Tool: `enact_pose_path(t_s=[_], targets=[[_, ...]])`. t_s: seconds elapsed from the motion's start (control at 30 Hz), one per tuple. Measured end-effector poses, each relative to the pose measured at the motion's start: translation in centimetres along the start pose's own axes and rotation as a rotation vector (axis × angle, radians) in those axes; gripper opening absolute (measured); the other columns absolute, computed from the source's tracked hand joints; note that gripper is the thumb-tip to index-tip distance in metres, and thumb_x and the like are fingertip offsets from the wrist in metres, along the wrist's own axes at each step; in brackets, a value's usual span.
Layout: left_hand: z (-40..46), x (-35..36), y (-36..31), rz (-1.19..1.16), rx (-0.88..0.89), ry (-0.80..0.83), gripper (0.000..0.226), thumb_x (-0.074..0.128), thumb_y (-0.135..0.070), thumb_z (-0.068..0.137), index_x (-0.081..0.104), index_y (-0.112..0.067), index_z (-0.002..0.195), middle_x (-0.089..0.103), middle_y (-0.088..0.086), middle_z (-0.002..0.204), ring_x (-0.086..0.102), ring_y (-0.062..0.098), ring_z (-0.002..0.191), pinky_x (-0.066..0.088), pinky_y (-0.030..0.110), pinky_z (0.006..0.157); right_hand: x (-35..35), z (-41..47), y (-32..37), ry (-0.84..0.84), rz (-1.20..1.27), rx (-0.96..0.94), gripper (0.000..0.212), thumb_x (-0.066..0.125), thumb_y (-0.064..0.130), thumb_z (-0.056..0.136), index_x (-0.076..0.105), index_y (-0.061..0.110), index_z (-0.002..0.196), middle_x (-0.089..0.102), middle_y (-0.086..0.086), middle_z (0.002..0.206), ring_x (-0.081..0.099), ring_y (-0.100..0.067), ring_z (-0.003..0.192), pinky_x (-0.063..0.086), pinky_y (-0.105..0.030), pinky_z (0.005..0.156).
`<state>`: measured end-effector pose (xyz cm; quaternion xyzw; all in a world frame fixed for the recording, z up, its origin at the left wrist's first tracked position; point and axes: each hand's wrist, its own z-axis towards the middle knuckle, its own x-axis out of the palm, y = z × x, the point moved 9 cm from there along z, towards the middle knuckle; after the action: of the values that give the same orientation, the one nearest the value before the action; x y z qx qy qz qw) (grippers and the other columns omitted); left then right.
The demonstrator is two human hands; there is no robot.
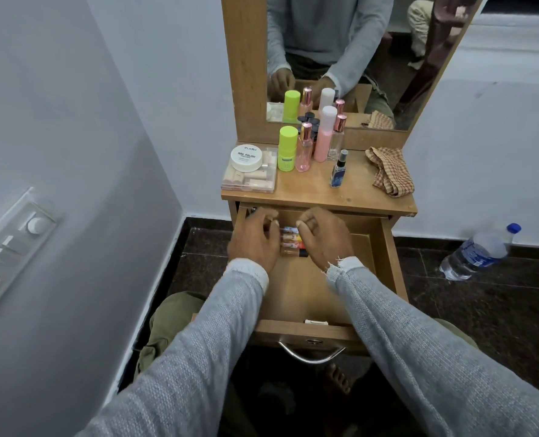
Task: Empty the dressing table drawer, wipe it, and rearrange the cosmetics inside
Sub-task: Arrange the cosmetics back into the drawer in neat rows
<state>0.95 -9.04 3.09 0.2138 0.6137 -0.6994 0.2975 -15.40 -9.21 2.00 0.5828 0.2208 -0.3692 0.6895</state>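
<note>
- While most cosmetics sit up on the surface, a short row of small tubes lies side by side at the back left of the open drawer, centre of frame.
- Left hand and right hand flank that row, fingers curled inward. They look to be nudging the tubes into line; whether either hand actually pinches one, cannot tell, the fingertips are hidden.
- Rest of the drawer floor is bare wood. My read: emptying and wiping are done, restocking has just begun, with small items going to the back corner first so taller ones fit in front.
- Drawer is pulled fully toward the bottom of frame, metal handle at the front, giving both hands room to reach deep.
- Above the drawer, upper centre: lime-green stick, pink bottle with rose-gold cap, pink pump tube, clear perfume bottle, and small dark spray bottle, all upright and clustered by the mirror. Probably parked there to stay clear of the drawer.
- Upper left of the surface: a nail polish jar stacked on a clear box.
- Upper right of the surface: a crumpled checked cloth, set aside.
- Right edge: a water bottle lying on the floor.
</note>
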Motion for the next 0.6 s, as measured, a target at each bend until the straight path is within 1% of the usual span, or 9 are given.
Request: enact_pose_path(t_s=[0.03,0.1,0.2,0.3,0.37,0.4,0.47,0.53,0.6], targets=[[1.0,-1.1,-0.5,0.005,0.014,-0.040,0.014,0.055,-0.027,0.091,0.063,-0.026,0.103,0.068,-0.004,0.103,0.063,0.018,0.093,0.052,0.034,0.082,-0.3,0.5,1.3,-0.009,-0.003,-0.054,0.002,0.062,0.023,0.088,0.062,0.022,0.090,0.061,0.008,0.086,0.057,-0.011,0.076,0.053,-0.034,0.071],[3.1,-3.0,-1.4,0.012,0.046,-0.095,0.015,0.055,-0.025,0.090,0.062,-0.024,0.103,0.067,-0.003,0.100,0.062,0.020,0.091,0.051,0.035,0.082,-0.5,1.5,3.7,-0.019,-0.026,-0.152,0.011,0.061,0.022,0.089,0.062,0.018,0.099,0.058,0.004,0.098,0.055,-0.012,0.086,0.052,-0.030,0.078],[6.3,-4.9,-2.0,0.046,0.070,-0.138,0.022,0.057,-0.021,0.087,0.059,-0.023,0.109,0.061,-0.001,0.105,0.060,0.019,0.092,0.052,0.038,0.083,-0.4,3.4,6.5,-0.018,-0.091,-0.241,0.024,0.061,0.021,0.090,0.060,0.015,0.113,0.055,-0.001,0.113,0.052,-0.016,0.103,0.047,-0.029,0.090],[9.1,-5.2,-1.8,0.159,0.081,-0.099,0.038,0.062,-0.024,0.083,0.052,-0.021,0.120,0.052,0.003,0.123,0.052,0.022,0.111,0.047,0.038,0.089,1.2,4.9,7.5,0.071,-0.176,-0.245,0.043,0.060,0.025,0.091,0.051,0.016,0.131,0.045,-0.007,0.137,0.045,-0.023,0.124,0.044,-0.037,0.102],[10.6,-4.6,-1.3,0.196,0.084,-0.030,0.051,0.067,-0.029,0.079,0.048,-0.021,0.126,0.050,0.004,0.128,0.048,0.025,0.117,0.046,0.040,0.093,2.6,5.1,7.5,0.145,-0.264,-0.251,0.050,0.059,0.026,0.091,0.044,0.018,0.138,0.037,-0.009,0.147,0.041,-0.027,0.132,0.043,-0.043,0.104],[11.2,-4.3,-1.0,0.204,0.086,0.002,0.056,0.069,-0.033,0.076,0.047,-0.022,0.127,0.051,0.004,0.128,0.048,0.026,0.117,0.046,0.042,0.094,3.3,5.0,7.3,0.177,-0.308,-0.255,0.053,0.059,0.026,0.092,0.040,0.019,0.141,0.034,-0.009,0.150,0.040,-0.028,0.133,0.042,-0.043,0.105],[12.1,-3.5,-0.7,0.221,0.085,0.067,0.063,0.071,-0.040,0.071,0.046,-0.024,0.126,0.054,0.002,0.126,0.050,0.027,0.116,0.047,0.044,0.093,4.1,4.7,7.0,0.181,-0.370,-0.271,0.058,0.058,0.023,0.093,0.034,0.020,0.145,0.032,-0.008,0.152,0.043,-0.029,0.131,0.043,-0.042,0.101],[12.8,-2.8,-0.3,0.236,0.064,0.109,0.069,0.072,-0.046,0.068,0.044,-0.026,0.127,0.055,0.000,0.126,0.050,0.026,0.116,0.047,0.046,0.094,4.0,5.0,6.7,0.156,-0.385,-0.259,0.056,0.054,0.017,0.094,0.033,0.022,0.145,0.035,-0.006,0.149,0.047,-0.032,0.125,0.046,-0.042,0.096],[13.2,-2.6,-0.1,0.234,0.043,0.127,0.077,0.073,-0.049,0.066,0.041,-0.025,0.132,0.054,0.000,0.130,0.050,0.027,0.119,0.046,0.047,0.097,4.3,5.2,6.6,0.182,-0.428,-0.263,0.051,0.048,0.015,0.095,0.036,0.021,0.145,0.041,-0.008,0.144,0.052,-0.033,0.118,0.047,-0.042,0.090]])
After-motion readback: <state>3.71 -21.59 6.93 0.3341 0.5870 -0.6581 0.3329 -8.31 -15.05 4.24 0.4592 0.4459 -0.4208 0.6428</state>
